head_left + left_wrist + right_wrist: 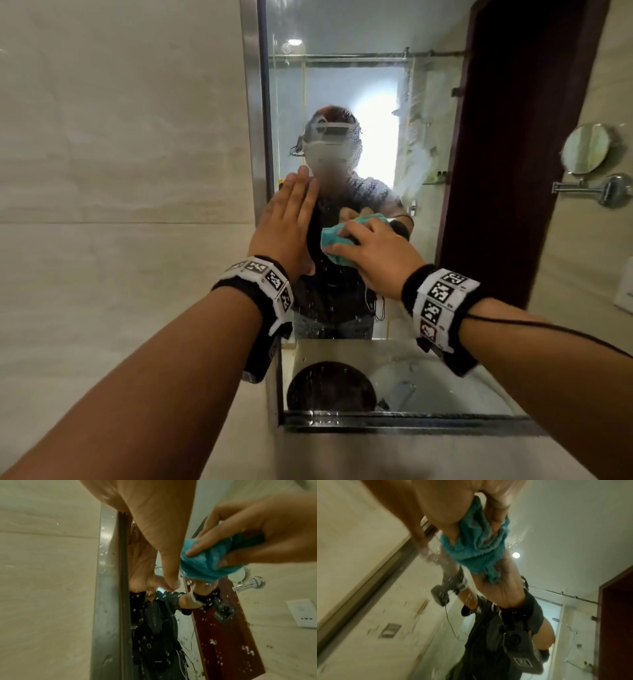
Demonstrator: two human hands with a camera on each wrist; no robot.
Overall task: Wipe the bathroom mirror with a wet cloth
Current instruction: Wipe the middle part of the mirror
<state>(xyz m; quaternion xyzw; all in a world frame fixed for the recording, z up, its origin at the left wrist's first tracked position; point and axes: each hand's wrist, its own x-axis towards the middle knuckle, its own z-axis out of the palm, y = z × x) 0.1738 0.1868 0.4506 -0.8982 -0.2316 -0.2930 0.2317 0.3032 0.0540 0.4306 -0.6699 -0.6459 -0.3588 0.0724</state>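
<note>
The bathroom mirror stands upright in a steel frame, its lower half speckled with water drops. My left hand lies flat against the glass near the left frame, fingers straight and pointing up. Just right of it, my right hand grips a bunched teal cloth and holds it against the glass. The left wrist view shows the left hand's palm on the mirror and the cloth under the right hand. In the blurred right wrist view the cloth is crumpled in the right hand.
Beige marble tile covers the wall left of the mirror. A round swing-arm mirror sticks out from the right wall beside a dark wooden panel. A white wall socket sits lower right. A steel ledge runs below the mirror.
</note>
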